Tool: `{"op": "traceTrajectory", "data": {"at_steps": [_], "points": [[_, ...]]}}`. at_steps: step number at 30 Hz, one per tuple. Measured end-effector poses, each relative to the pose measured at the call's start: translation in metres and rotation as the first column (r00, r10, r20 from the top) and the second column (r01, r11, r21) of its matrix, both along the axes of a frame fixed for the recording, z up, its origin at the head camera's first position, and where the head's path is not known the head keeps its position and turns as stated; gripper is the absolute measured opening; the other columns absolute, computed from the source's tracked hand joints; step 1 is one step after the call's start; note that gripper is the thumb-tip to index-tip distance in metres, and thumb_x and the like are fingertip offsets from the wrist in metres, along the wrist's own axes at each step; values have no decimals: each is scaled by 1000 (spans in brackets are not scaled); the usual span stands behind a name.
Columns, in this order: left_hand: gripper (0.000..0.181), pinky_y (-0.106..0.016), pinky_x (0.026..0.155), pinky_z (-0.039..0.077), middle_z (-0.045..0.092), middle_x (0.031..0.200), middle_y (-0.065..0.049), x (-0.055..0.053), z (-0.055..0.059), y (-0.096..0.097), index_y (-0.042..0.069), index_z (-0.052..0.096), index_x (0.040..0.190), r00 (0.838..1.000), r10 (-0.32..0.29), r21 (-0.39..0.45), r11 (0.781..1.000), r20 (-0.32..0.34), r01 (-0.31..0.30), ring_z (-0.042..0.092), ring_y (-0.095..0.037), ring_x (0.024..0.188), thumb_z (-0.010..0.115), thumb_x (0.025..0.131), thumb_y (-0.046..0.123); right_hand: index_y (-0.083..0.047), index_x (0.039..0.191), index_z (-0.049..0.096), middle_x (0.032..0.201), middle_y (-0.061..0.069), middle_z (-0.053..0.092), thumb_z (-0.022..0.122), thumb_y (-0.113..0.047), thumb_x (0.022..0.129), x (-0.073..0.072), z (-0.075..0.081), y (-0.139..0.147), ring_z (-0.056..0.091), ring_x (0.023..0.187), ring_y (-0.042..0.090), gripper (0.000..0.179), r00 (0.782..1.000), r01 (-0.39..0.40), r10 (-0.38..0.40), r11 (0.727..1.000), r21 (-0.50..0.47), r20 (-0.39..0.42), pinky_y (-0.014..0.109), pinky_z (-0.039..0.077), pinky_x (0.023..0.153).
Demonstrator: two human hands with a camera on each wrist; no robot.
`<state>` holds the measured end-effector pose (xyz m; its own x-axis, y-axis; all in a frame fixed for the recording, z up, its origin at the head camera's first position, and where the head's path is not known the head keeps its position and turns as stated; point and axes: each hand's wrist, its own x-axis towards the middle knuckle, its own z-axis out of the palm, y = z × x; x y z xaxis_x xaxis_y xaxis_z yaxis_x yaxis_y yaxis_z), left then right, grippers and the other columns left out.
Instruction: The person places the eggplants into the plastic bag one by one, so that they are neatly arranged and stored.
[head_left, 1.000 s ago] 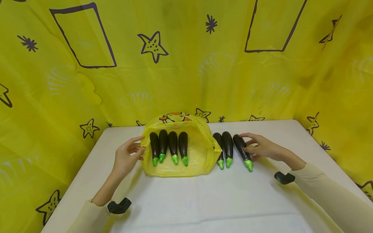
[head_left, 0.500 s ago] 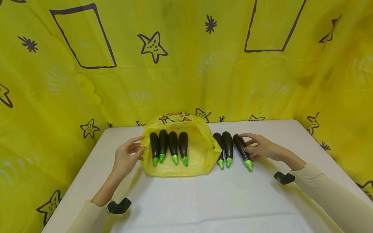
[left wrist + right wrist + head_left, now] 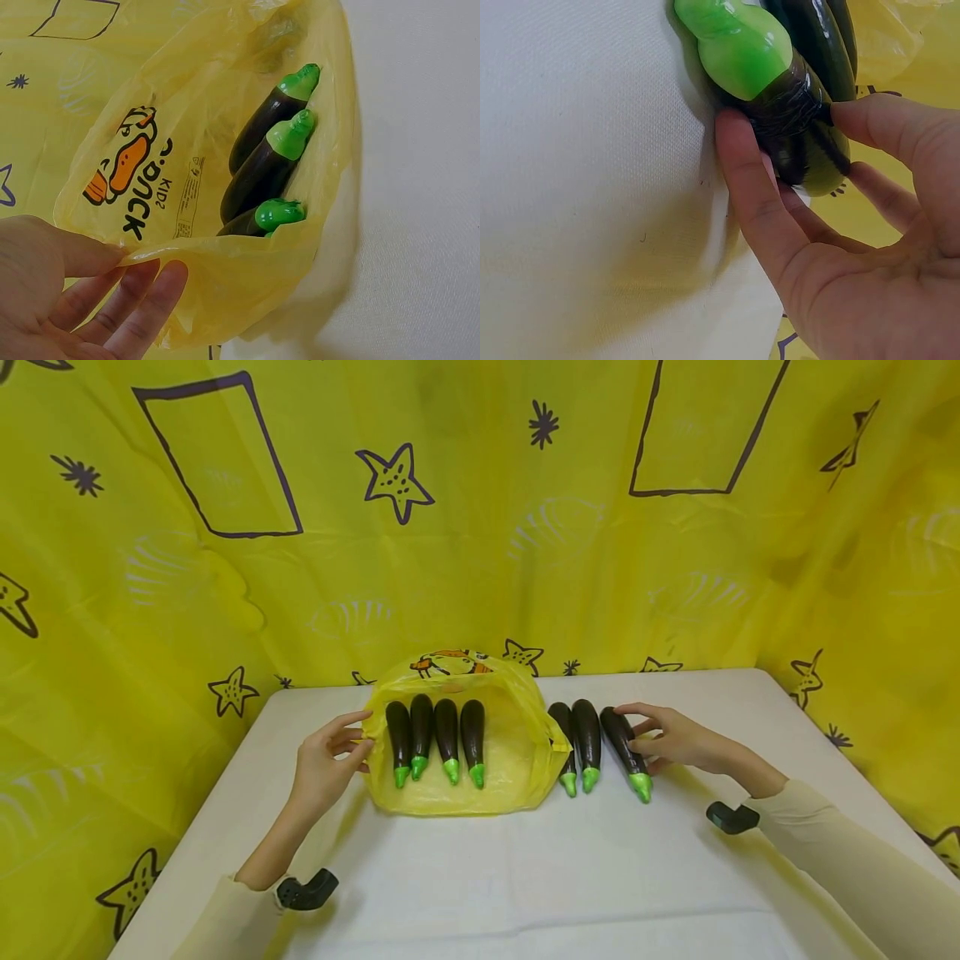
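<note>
A yellow plastic bag (image 3: pixel 510 777) lies on its side, its mouth facing me, with several dark eggplants (image 3: pixel 446 735) with green stem ends lined up inside. My left hand (image 3: pixel 324 767) pinches the left edge of the bag's mouth between thumb and fingers; the left wrist view shows the thin film (image 3: pixel 187 247) caught there. On the right, my right hand (image 3: pixel 686 742) grips an eggplant (image 3: pixel 621 739) lying tilted on the table, thumb on one side and fingers on the other. Two more eggplants (image 3: pixel 587 739) lie between it and the bag, one partly hidden behind the bag's right edge.
A white cloth covers the table (image 3: pixel 465 885), with a crease running across near the front. Behind and at both sides hangs a yellow curtain (image 3: pixel 465 568) with drawn stars and shells, close to the table's back edge. A dark wrist camera (image 3: pixel 307 890) sits on each sleeve.
</note>
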<state>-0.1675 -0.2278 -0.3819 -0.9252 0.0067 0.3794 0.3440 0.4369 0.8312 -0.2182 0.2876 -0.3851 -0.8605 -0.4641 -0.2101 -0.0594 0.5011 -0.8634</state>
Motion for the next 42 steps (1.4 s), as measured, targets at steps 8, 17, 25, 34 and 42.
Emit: {"op": "traceTrajectory", "data": {"at_steps": [8,17,25,34,42], "points": [[45,-31,58,64,73,102,-25,-1,-1,0,2,66,133,1000,-3,-8,1000,2,3,75,-22,79,72,90,-11,-1,159,30,143,45,41,63,-2,100,-1,-2,0,68,98,30,67,1000,15,-15,1000,6,-3,43,65,78],[45,-35,58,65,74,99,-24,-3,-1,1,2,67,132,1000,-4,-13,1000,6,4,75,-21,74,72,90,-11,-1,160,29,143,45,40,63,-5,100,-2,4,2,69,99,31,69,999,-6,7,1000,21,-38,45,65,78],[44,-32,57,64,74,98,-23,-3,0,0,3,67,132,1000,-6,-20,1000,2,7,75,-24,76,72,90,-9,-1,160,29,144,45,38,64,-4,100,2,17,2,70,99,32,69,998,-17,18,1000,26,-55,44,66,77],[43,-43,60,65,75,98,-22,-2,0,-1,4,67,132,1000,-5,-29,1000,6,5,75,-25,76,72,91,-8,-4,159,34,143,44,41,67,-2,98,9,31,5,69,102,34,69,995,-7,10,1000,28,-98,42,66,75],[43,-32,58,64,74,100,-24,-3,-2,-3,4,68,132,1000,-6,-20,1000,-2,5,75,-27,78,73,91,-7,-5,159,35,143,43,43,67,0,97,21,41,4,70,101,34,70,992,9,-7,1000,14,-126,41,66,72]]}}
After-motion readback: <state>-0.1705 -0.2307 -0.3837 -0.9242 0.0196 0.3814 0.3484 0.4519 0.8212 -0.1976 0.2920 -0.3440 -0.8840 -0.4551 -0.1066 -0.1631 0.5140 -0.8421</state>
